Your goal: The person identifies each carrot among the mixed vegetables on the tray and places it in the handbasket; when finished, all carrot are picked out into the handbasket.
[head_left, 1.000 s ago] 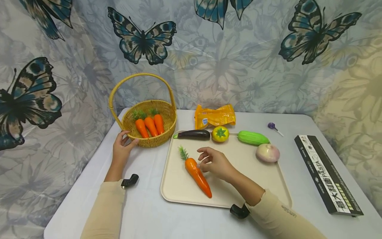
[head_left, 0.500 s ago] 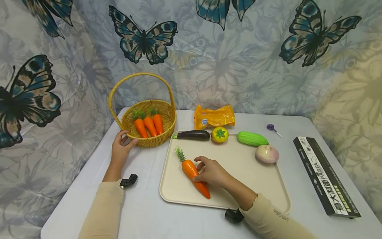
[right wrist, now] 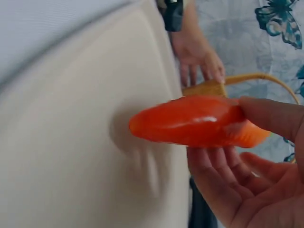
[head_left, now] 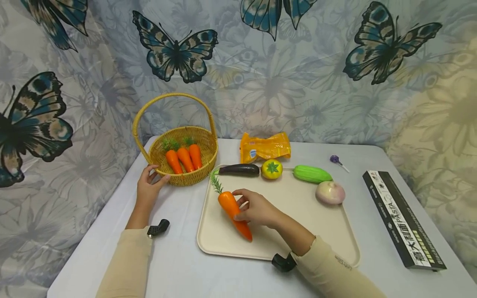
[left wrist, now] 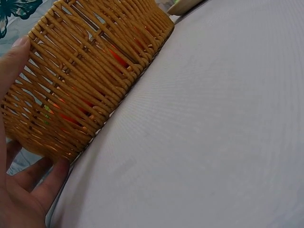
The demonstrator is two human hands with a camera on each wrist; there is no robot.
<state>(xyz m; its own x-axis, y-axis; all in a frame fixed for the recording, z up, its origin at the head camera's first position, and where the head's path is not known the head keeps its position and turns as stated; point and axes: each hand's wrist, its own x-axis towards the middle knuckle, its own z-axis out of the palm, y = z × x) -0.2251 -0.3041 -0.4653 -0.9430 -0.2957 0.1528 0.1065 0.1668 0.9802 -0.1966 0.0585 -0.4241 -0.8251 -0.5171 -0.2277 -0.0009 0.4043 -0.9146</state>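
Observation:
My right hand (head_left: 257, 208) pinches an orange carrot (head_left: 228, 205) with a green leafy top, thumb on one side and fingers on the other. In the right wrist view the carrot (right wrist: 190, 121) hangs above the cream tray (right wrist: 71, 118), its shadow below the tip. My left hand (head_left: 147, 188) holds the near left side of a yellow wicker basket (head_left: 190, 179). The left wrist view has the thumb by the basket's (left wrist: 90, 71) rim and the fingers against its side. Several carrots (head_left: 185, 159) lie inside the basket.
Along the far side of the tray (head_left: 223, 244) are an eggplant (head_left: 240, 169), a yellow tomato-like vegetable (head_left: 272, 169), a green gourd (head_left: 312, 174) and a pinkish onion (head_left: 330, 193). Behind lies an orange packet (head_left: 265, 147). Rightward are a lollipop (head_left: 335, 159) and a black pasta box (head_left: 404, 219).
My right hand has closed on the carrot and lifted it off the tray, moving a little left and away from me. My left hand has stayed at the basket.

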